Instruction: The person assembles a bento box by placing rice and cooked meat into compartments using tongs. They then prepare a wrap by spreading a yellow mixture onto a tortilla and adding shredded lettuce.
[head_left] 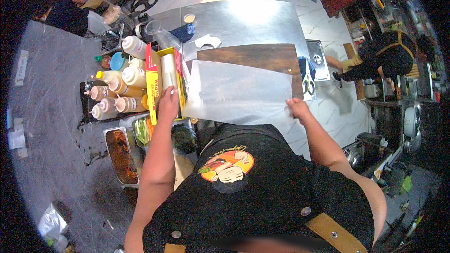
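Note:
A sheet of translucent white wrapping paper (239, 89) spreads over the near part of a dark wooden board (248, 54), its near edge hanging close to my apron. My right hand (298, 109) pinches the sheet at its near right corner. To the left stands an open red and yellow paper box (153, 79) with a white paper roll (168, 69) inside. My left hand (168, 104) is closed over the near end of this box, fingers against the roll. Part of its grip is hidden.
Squeeze bottles (133, 76) crowd together left of the box. Nearer are a metal pan of dark reddish food (123, 154) and cut vegetables (142, 130). Scissors (308, 86) lie right of the board on the steel table (243, 21). A co-worker (396, 54) bends at the right.

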`<move>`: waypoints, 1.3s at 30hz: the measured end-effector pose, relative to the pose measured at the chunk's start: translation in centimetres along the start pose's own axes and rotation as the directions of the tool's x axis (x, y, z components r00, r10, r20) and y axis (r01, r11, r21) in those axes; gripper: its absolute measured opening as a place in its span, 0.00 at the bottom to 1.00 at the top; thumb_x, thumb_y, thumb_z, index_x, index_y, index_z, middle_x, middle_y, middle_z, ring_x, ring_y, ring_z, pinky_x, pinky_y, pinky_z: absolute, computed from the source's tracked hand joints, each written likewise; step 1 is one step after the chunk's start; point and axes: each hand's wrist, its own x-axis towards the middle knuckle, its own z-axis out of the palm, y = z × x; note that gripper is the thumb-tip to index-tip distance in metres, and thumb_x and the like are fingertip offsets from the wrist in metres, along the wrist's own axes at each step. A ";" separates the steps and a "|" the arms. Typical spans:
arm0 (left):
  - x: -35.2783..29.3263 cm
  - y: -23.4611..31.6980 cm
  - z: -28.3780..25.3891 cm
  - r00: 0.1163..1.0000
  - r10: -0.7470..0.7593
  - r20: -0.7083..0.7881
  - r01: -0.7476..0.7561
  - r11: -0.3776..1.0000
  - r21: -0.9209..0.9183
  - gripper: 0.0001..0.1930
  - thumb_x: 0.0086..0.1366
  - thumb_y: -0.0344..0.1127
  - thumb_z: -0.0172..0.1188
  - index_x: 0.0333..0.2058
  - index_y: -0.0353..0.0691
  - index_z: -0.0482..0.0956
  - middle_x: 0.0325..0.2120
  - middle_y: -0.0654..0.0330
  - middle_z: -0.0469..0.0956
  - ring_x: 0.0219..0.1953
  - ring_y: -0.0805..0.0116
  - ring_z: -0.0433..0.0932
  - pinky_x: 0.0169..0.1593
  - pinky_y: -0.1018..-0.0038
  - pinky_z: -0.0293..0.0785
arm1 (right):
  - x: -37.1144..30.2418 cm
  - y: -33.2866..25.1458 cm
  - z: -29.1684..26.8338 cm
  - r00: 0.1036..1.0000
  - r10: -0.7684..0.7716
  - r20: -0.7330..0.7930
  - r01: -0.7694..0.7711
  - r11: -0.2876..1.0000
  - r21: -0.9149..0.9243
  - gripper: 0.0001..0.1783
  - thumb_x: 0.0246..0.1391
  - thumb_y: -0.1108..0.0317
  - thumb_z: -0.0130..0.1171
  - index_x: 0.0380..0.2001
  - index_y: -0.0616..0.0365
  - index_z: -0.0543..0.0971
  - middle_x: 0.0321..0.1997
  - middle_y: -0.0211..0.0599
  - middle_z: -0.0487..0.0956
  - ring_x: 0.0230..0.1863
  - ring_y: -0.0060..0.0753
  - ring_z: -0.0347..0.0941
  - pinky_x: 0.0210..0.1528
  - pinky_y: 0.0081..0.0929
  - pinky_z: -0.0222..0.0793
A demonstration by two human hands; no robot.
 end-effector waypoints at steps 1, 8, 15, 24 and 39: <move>-0.2 0.3 0.0 1.000 0.005 -0.013 -0.005 1.000 -0.007 0.28 0.79 0.49 0.52 0.67 0.35 0.73 0.64 0.32 0.73 0.68 0.34 0.70 0.72 0.50 0.66 | 0.8 0.4 -1.0 0.995 -0.071 -0.072 0.064 0.993 -0.100 0.23 0.71 0.48 0.60 0.40 0.60 0.84 0.32 0.36 0.84 0.32 0.34 0.81 0.35 0.41 0.77; -2.6 7.8 2.4 0.887 0.375 -0.270 -0.338 0.925 0.175 0.26 0.67 0.36 0.66 0.60 0.32 0.73 0.59 0.36 0.75 0.62 0.34 0.74 0.69 0.53 0.70 | 7.6 -2.1 -9.2 0.973 -0.152 -0.174 0.129 0.982 -0.139 0.25 0.69 0.48 0.61 0.40 0.63 0.84 0.30 0.49 0.84 0.30 0.43 0.85 0.36 0.44 0.80; -6.3 14.6 12.7 0.876 0.452 0.169 -0.483 0.826 0.291 0.33 0.65 0.45 0.70 0.66 0.42 0.74 0.72 0.48 0.67 0.77 0.45 0.61 0.77 0.47 0.59 | 10.6 -5.3 -9.8 0.974 -0.201 -0.100 0.178 0.963 -0.204 0.27 0.71 0.45 0.58 0.38 0.63 0.84 0.26 0.47 0.84 0.23 0.43 0.84 0.33 0.43 0.79; -5.2 15.2 15.6 0.944 0.297 0.145 -0.330 0.874 0.356 0.38 0.61 0.46 0.75 0.67 0.42 0.72 0.74 0.50 0.64 0.79 0.47 0.58 0.78 0.45 0.56 | 8.1 -5.8 -13.9 0.979 -0.199 0.031 0.197 0.917 -0.346 0.27 0.66 0.43 0.62 0.42 0.61 0.78 0.41 0.59 0.85 0.47 0.67 0.83 0.51 0.58 0.76; -10.5 16.8 17.5 0.939 0.238 -0.249 -0.191 0.962 0.197 0.29 0.66 0.48 0.68 0.61 0.42 0.78 0.68 0.50 0.70 0.73 0.47 0.66 0.76 0.51 0.61 | 2.2 -12.6 -9.8 0.695 -0.491 0.526 0.706 0.605 -0.368 0.21 0.64 0.50 0.63 0.37 0.60 0.77 0.34 0.57 0.84 0.39 0.67 0.82 0.43 0.57 0.76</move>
